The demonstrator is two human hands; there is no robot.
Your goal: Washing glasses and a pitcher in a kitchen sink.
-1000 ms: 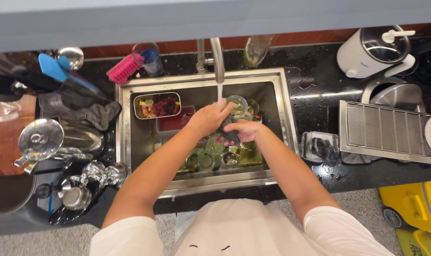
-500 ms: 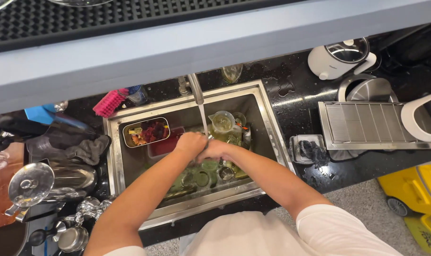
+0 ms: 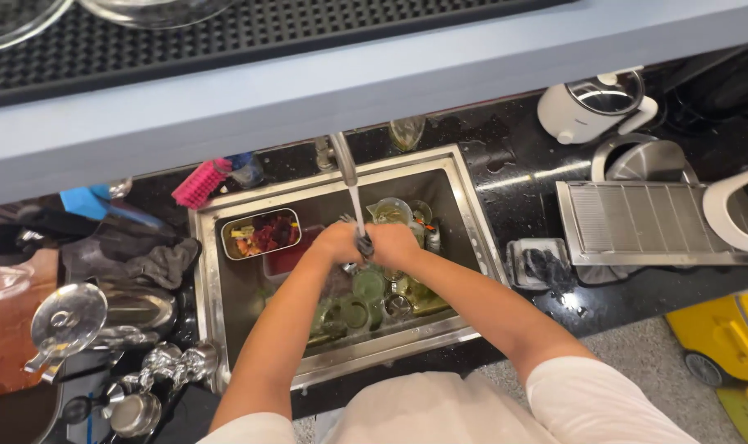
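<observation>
a: where are the hands?
b: frame centre, over the sink (image 3: 464, 215). left hand (image 3: 334, 243) and right hand (image 3: 393, 245) both clench a dark cloth (image 3: 363, 243) under the tap (image 3: 342, 158) stream.

Steel-grey sink (image 3: 460, 205) set in a glossy black counter (image 3: 514, 177). Bright pink brush (image 3: 199, 182). Small tray (image 3: 260, 233) holds red, purple and yellow scraps. Green glasses (image 3: 367, 286) in the sink. White kettle (image 3: 589, 105). Grey cloth (image 3: 152, 261). Yellow bucket (image 3: 723, 333). Pale blue shelf (image 3: 374, 78) topped with a black dotted mat (image 3: 226, 29).
</observation>
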